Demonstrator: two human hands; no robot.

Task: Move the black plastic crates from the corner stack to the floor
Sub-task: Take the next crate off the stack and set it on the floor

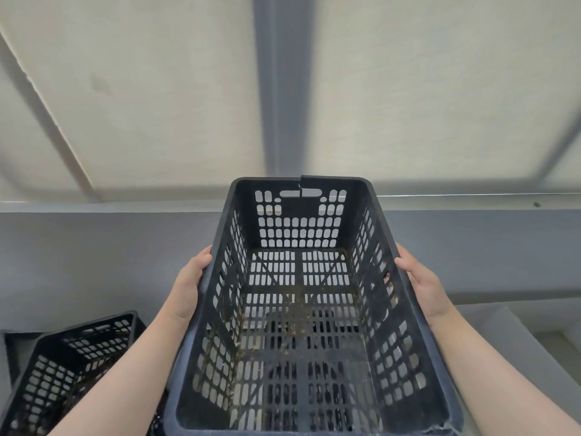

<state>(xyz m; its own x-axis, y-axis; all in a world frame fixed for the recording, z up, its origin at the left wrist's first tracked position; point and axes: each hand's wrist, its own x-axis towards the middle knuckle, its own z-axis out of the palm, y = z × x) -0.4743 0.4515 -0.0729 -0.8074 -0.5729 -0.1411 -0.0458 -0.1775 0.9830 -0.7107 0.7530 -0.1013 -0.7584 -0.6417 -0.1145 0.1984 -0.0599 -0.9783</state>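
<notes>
I hold a black perforated plastic crate in front of me, its open top facing me and its far end tilted up. My left hand grips its left rim and my right hand grips its right rim. The far rim has a crack above the handle slot. Dry debris lies on the crate's floor. A second black crate sits low at the bottom left, tilted, partly behind my left forearm. More black crate parts show through the held crate's bottom holes.
A grey wall runs across behind the crates, with pale panels and a grey post above it. A grey ledge or step lies at the lower right.
</notes>
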